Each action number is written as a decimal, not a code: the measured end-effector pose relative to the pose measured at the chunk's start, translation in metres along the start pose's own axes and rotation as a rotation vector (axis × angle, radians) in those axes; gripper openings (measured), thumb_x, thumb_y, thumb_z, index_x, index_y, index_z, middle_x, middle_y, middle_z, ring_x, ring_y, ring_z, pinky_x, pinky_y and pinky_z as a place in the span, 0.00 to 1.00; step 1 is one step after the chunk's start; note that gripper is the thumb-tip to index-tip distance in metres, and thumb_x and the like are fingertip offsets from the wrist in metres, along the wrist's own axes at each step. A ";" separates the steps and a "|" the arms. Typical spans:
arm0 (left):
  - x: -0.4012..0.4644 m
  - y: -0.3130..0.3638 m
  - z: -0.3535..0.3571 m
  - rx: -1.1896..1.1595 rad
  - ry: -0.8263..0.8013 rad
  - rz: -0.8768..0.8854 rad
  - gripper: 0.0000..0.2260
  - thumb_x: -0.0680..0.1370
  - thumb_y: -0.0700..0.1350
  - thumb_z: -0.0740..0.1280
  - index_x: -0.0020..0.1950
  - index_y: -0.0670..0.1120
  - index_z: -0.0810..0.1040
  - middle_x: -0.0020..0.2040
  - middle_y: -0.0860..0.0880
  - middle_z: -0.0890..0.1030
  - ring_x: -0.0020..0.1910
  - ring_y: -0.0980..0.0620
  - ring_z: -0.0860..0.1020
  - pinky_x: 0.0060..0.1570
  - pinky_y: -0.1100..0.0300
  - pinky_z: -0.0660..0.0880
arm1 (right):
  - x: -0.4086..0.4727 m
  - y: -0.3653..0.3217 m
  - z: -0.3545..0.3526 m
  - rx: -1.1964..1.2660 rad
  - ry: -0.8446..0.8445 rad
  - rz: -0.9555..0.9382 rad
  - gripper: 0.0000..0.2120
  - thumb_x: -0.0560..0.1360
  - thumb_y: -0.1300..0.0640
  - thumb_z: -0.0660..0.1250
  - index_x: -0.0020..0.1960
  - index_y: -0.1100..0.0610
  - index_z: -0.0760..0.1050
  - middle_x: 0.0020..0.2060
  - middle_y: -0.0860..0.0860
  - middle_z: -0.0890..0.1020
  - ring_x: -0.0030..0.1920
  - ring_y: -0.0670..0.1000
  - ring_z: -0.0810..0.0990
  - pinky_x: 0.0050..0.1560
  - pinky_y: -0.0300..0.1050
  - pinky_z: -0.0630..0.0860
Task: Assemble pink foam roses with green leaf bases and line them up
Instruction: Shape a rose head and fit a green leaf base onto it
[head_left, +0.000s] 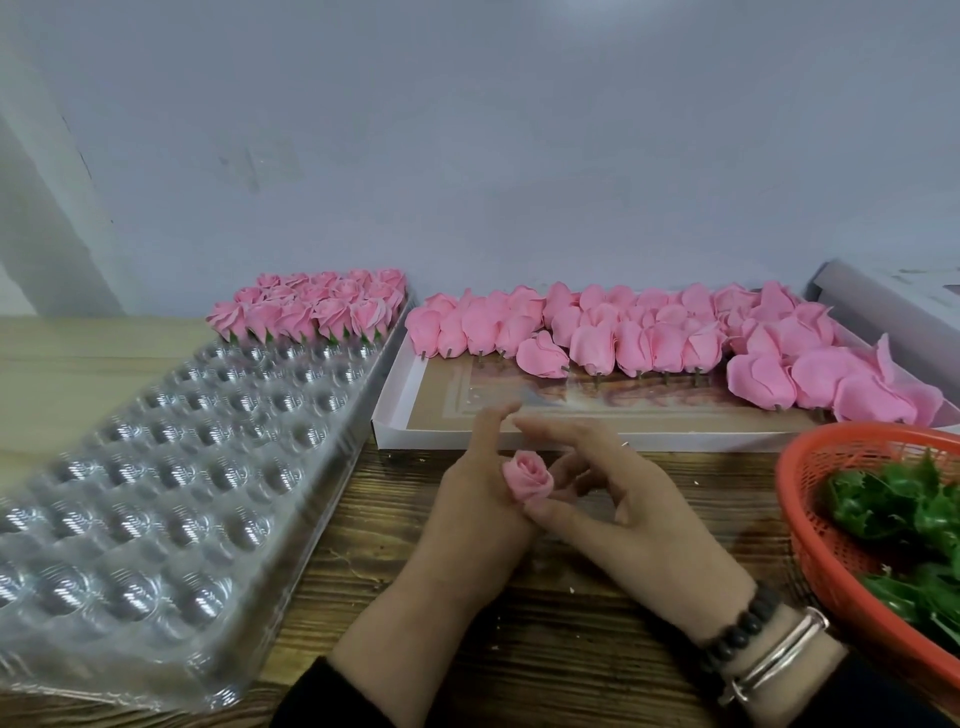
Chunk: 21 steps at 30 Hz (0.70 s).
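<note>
Fingers of both hands pinch one pink rose (525, 480) above the wooden table (519, 644): left hand (475, 512) cradling it, right hand (618, 504) gripping its base, index fingers outstretched, between finished roses (311, 306) and leaf basket (810, 525).

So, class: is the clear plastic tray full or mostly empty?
Mostly empty. The tray holds finished roses only in its far rows; the nearer cups show bare plastic.

A plain grey wall (467, 130) rises behind the wooden table (545, 623).
</note>
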<state>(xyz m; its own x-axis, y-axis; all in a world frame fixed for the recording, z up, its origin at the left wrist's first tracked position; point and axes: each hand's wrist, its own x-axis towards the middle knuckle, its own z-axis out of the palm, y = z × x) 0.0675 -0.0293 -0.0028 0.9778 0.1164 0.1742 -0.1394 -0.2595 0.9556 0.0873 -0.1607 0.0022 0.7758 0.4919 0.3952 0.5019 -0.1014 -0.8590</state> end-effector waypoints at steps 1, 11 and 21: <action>0.000 -0.001 -0.002 0.018 -0.048 -0.004 0.33 0.69 0.34 0.73 0.63 0.60 0.63 0.49 0.44 0.82 0.48 0.51 0.82 0.52 0.60 0.77 | 0.000 -0.001 -0.002 -0.001 -0.034 0.014 0.22 0.68 0.64 0.71 0.57 0.45 0.75 0.49 0.41 0.78 0.46 0.40 0.76 0.50 0.31 0.70; 0.001 -0.006 -0.009 0.193 -0.281 -0.037 0.47 0.65 0.41 0.77 0.73 0.63 0.53 0.48 0.49 0.80 0.46 0.57 0.79 0.53 0.66 0.74 | 0.001 -0.006 -0.003 0.087 -0.088 0.126 0.06 0.69 0.64 0.72 0.38 0.57 0.77 0.29 0.44 0.76 0.31 0.41 0.71 0.34 0.32 0.68; -0.001 0.029 -0.021 0.228 -0.051 0.082 0.22 0.65 0.46 0.77 0.55 0.59 0.73 0.47 0.51 0.78 0.47 0.57 0.78 0.46 0.64 0.76 | 0.000 0.006 -0.003 0.286 0.214 0.206 0.07 0.68 0.68 0.71 0.35 0.60 0.75 0.23 0.51 0.77 0.28 0.48 0.75 0.34 0.39 0.73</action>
<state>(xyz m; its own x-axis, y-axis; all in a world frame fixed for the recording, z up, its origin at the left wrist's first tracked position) 0.0595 -0.0163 0.0296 0.9722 0.0386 0.2311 -0.1855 -0.4761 0.8596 0.0915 -0.1637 -0.0016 0.9261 0.2921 0.2388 0.2250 0.0807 -0.9710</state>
